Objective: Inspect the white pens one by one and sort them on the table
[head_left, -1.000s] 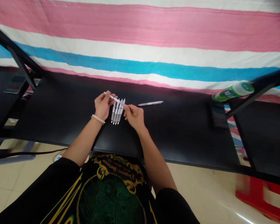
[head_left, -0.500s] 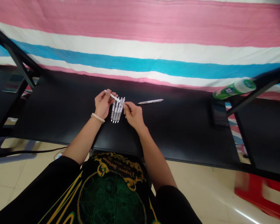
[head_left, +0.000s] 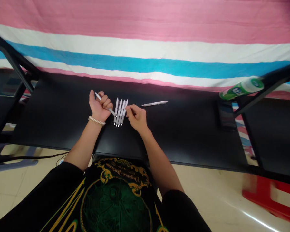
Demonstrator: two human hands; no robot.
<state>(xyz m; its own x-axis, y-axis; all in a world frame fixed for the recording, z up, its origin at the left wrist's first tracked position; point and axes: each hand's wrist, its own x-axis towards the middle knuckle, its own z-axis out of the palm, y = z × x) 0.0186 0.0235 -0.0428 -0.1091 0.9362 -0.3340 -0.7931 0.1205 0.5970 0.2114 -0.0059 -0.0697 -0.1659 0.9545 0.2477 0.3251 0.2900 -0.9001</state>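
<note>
My left hand is turned palm up with its fingers curled round a white pen, whose lower end points down to the right. Beside it, several white and grey pens lie in a row on the black table, tips towards me. At the right side of that row is my right hand, thumb and forefinger pinched together; whatever may be between them is too small to make out. One more white pen lies apart, further right.
A green and white canister stands at the right by a black metal frame. A striped cloth hangs along the far edge. A red stool is at the lower right, and a dark flat object lies at the far left.
My left hand has moved left and turned palm up, taking the pen with it. My right hand has let go of that pen's end and stays near the row.
</note>
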